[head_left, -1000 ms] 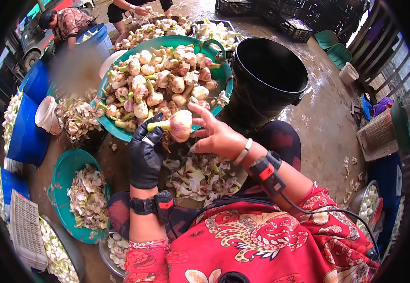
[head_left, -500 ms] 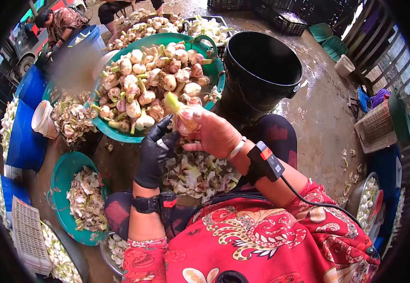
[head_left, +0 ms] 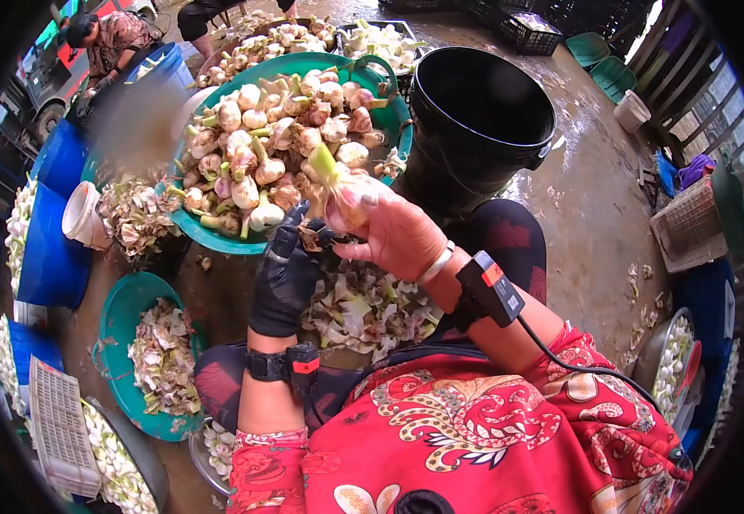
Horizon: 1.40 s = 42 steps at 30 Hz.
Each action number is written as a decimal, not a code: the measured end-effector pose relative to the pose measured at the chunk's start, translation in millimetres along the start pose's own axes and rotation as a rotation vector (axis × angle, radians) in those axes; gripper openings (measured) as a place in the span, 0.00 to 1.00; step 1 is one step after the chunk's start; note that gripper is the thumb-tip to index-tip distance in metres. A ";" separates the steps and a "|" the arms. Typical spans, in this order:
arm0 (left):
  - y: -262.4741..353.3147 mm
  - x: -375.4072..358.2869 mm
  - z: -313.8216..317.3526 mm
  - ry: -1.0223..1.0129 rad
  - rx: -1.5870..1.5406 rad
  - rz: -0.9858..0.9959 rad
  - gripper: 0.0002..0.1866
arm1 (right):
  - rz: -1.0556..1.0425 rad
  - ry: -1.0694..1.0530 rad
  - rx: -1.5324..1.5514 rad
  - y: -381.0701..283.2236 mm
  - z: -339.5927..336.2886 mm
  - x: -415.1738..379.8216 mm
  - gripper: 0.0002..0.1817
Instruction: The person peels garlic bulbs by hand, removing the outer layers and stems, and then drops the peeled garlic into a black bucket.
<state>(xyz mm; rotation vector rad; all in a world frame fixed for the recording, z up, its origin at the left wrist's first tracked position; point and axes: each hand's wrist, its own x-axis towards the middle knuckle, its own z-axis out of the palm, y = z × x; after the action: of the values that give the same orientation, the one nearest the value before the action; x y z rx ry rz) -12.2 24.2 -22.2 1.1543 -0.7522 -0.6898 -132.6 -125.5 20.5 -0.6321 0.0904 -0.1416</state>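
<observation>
My right hand (head_left: 404,238), bare, grips a garlic bulb (head_left: 344,208) whose green stem stub points up. Close below the bulb, my left hand (head_left: 282,283) in a black glove pinches a brown scrap of garlic skin (head_left: 310,235) between thumb and fingers. Just beyond both hands stands a green tub (head_left: 218,245) heaped with unpeeled garlic bulbs (head_left: 267,167). Under my wrists lies a pile of peeled-off skins (head_left: 368,315), partly hidden by my hands and legs.
A tall black bucket (head_left: 482,128) stands right of the tub. On the left are a smaller green basin (head_left: 124,390) with skins, a white bucket (head_left: 81,214) and blue tubs (head_left: 51,248). Another person (head_left: 119,43) sits at the far left. Crates (head_left: 530,38) stand behind.
My left hand has drawn slightly down and away from the bulb, with a strip of skin now between its fingers. My right hand still holds the bulb, now tilted slightly.
</observation>
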 end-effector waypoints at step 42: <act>26.4 3.4 19.1 0.222 -0.080 -0.165 0.13 | -0.269 0.260 -0.714 17.9 -13.8 0.7 0.34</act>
<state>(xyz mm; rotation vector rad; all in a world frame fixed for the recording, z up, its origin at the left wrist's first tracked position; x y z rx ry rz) -23.4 18.1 8.0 1.2052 -0.4421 -0.7089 -131.9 -119.3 -1.3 -1.3372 0.3148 -0.4633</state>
